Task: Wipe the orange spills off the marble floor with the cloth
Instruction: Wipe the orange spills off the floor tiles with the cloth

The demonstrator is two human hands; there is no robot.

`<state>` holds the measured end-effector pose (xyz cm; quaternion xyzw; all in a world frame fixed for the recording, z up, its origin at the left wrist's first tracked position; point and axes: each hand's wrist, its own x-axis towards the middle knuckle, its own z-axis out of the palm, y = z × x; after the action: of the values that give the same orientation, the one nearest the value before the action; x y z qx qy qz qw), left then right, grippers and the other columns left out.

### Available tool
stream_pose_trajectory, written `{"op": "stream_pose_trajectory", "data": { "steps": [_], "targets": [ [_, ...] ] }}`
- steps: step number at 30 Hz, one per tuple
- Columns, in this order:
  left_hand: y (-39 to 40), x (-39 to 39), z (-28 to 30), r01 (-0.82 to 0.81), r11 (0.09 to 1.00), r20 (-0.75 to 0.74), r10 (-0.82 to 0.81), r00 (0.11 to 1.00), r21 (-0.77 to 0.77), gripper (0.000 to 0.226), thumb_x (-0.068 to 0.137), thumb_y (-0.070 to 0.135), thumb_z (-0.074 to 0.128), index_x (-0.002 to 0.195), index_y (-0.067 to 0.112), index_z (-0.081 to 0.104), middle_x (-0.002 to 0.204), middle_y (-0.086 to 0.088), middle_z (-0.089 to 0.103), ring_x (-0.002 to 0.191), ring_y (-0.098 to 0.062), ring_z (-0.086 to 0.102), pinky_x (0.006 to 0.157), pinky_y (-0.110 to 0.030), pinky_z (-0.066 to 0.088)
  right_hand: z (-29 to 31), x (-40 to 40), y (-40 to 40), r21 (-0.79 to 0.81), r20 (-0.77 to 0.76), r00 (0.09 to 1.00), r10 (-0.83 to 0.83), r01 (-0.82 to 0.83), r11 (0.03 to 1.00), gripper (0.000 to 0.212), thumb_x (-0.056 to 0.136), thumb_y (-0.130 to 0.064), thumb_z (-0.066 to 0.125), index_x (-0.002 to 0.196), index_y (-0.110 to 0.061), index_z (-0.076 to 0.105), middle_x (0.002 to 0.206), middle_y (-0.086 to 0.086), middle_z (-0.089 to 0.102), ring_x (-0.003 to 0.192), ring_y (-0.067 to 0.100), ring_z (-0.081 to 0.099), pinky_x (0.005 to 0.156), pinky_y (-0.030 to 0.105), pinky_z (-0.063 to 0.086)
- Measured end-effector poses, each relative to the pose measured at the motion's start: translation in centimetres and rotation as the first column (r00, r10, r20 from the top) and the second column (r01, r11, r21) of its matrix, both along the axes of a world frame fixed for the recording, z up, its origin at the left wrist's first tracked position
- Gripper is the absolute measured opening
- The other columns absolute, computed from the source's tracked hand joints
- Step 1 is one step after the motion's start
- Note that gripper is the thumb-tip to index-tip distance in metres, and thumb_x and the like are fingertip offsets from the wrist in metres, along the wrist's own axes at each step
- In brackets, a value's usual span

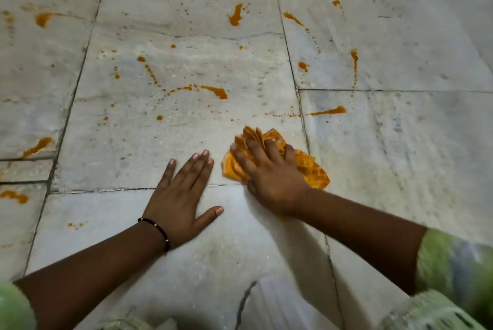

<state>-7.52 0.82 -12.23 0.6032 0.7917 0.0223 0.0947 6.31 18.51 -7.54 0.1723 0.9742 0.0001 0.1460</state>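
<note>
Green sleeves [453, 263] are being seen nearest. Flat, the left hand [181, 193] is being braced on the marble floor [400, 156]; the bunched orange cloth [309, 167], probably soft and light, is being pressed down under the right hand [269, 172], below orange spills [216, 90].

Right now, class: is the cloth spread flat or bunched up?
Bunched up: the cloth shows crumpled folds under the right hand.

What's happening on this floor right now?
A person kneels over a marble floor splashed with orange spills. The right hand presses a bunched orange cloth against the tile, while the left hand lies flat on the floor beside it, fingers spread. Most of the streaks and drops farther out are not yet wiped; the area nearest the person looks clean.
</note>
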Motion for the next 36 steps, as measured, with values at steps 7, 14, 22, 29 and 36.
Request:
{"op": "stream_pose_trajectory", "data": {
  "steps": [7,14,22,29,36],
  "targets": [
    [0.0,0.0,-0.3,-0.011,0.999,0.022,0.010,1.000,0.037,0.084,0.089,0.068,0.022,0.151,0.012,0.014,0.159,-0.004,0.010,0.146,-0.018,0.007,0.116,-0.050,0.009,0.2,3.5,5.6,0.044,0.022,0.996,0.083,-0.084,0.995,0.065,0.087,-0.064,0.024,0.146,-0.036,0.027,0.151,0.004,0.035,0.122,0.039,0.047,0.088,0.058,0.040],
    [0.0,0.0,0.0,-0.015,0.999,0.037,0.014,0.999,0.029,0.084,0.089,0.068,0.022,0.151,0.011,0.017,0.159,-0.005,0.012,0.146,-0.018,0.009,0.115,-0.050,0.012,-0.7,-5.6,2.5,-0.002,-0.078,0.988,-0.130,0.130,0.992,0.066,0.095,-0.058,0.028,0.150,-0.037,-0.002,0.159,0.003,0.001,0.142,0.035,0.005,0.108,0.064,0.005],
    [-0.2,0.0,-0.2,-0.020,0.999,0.031,0.019,0.999,0.027,0.084,0.090,0.068,0.023,0.151,0.012,0.015,0.159,-0.004,0.010,0.146,-0.018,0.009,0.115,-0.050,0.013,-1.6,1.3,6.8,-0.028,-0.147,0.985,-0.091,0.088,0.996,0.056,0.088,-0.061,0.024,0.144,-0.049,0.022,0.155,-0.004,0.027,0.137,0.036,0.028,0.098,0.058,0.026],
    [-0.1,0.1,0.1,-0.015,1.000,0.034,0.014,0.999,0.019,0.083,0.090,0.068,0.024,0.151,0.011,0.016,0.159,-0.005,0.012,0.146,-0.019,0.011,0.114,-0.050,0.014,-1.5,-4.6,5.4,-0.032,-0.192,0.956,-0.222,0.220,0.975,0.056,0.097,-0.051,0.031,0.148,-0.040,0.012,0.159,0.003,0.005,0.136,0.035,0.016,0.102,0.058,0.021],
    [-0.1,-0.1,-0.1,-0.010,0.999,0.047,0.008,0.999,0.042,0.083,0.090,0.068,0.024,0.151,0.012,0.016,0.159,-0.004,0.011,0.146,-0.018,0.010,0.115,-0.048,0.011,-2.0,5.5,6.7,-0.018,-0.198,0.960,0.197,-0.204,0.979,0.052,0.094,-0.057,0.023,0.141,-0.039,0.035,0.146,0.003,0.043,0.121,0.035,0.042,0.090,0.052,0.037]
  ]
}}
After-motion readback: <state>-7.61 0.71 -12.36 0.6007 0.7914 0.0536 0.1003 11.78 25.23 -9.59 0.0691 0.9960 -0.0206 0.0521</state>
